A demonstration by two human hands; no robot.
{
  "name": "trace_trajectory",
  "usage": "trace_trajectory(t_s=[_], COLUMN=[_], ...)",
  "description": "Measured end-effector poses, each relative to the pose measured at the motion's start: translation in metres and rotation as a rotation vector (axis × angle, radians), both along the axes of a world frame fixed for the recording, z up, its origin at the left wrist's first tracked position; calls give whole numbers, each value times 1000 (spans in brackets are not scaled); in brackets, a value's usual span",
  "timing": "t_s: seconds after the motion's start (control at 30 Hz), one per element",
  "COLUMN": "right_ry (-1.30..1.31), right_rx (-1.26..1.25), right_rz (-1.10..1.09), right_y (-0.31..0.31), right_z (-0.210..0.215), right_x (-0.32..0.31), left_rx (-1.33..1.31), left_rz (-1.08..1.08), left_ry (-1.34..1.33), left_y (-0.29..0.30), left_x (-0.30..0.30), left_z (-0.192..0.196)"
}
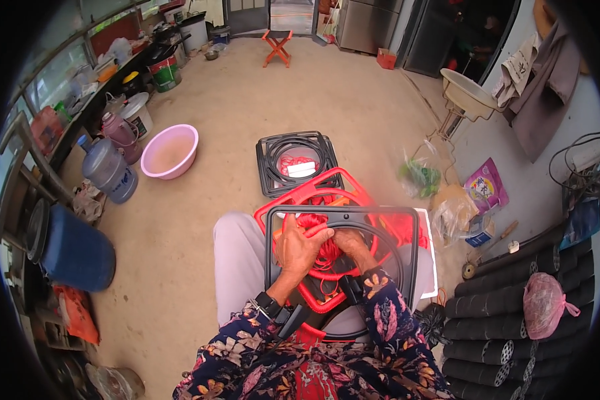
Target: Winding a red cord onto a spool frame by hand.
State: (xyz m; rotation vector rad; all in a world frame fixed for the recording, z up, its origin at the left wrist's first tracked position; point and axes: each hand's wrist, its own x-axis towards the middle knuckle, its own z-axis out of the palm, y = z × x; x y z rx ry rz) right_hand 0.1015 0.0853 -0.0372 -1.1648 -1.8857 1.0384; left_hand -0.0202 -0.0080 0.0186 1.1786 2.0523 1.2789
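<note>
Over my lap lies a square black plastic frame with a round inner ring, above a red plastic frame. Inside the ring is a bundle of red cord. My left hand is closed at the ring's left side, its thumb stretched right across the red cord. Close beside it, my right hand reaches inside the ring with its fingers curled down, and their tips are hidden. Just beyond my knees, a stack of black frames rests on the floor, with red cord and a white piece in its middle.
A pink basin, a water jug and a blue barrel stand to the left. Black corrugated tubes with a pink bag lie at the right. A folding stool stands far ahead.
</note>
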Motion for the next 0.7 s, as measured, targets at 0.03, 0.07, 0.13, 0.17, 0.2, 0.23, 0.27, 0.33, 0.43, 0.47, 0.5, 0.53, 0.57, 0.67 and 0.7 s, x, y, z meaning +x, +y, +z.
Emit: trace_trajectory(t_s=[0.03,0.07,0.13,0.17,0.2,0.23,0.27,0.33,0.43,0.47,0.5,0.53,0.57,0.67,0.7], right_ry=[-233,-37,127,249,294,239,140,61,458,334,407,154,-36,-281,-231], right_rx=[126,-54,-166,-341,-366,-399,-331,-162,-525,-389,-338,-176,46,315,378], right_rz=[-79,-102,10,105,189,187,203,224,283,253,282,308,320,220,232], right_y=[2,2,7,10,12,13,13,14,15,15,16,15,15,10,8], right_z=[-2,-3,-2,-2,-1,-1,-2,-7,-13,-13,-12,-10,-6,8,12], right_x=[-2,-3,2,6,10,10,11,8,-2,-2,-3,-1,0,2,1], left_rx=[5,-7,-6,-9,-11,-15,-13,97,60,37,9,-18,-22,-15,9], left_rz=[5,-1,-3,9,18,28,30,21,-8,2,17,32,30,55,43], left_ry=[2,12,9,24,39,51,52,39,14,26,29,24,32,38,16], left_y=[0,0,-1,0,-1,-1,-2,-2,-3,-3,-3,-3,-3,-2,-2], left_x=[1,1,1,1,1,1,2,5,7,6,5,3,1,3,4], left_z=[0,0,1,3,4,5,6,8,8,8,8,7,6,2,0])
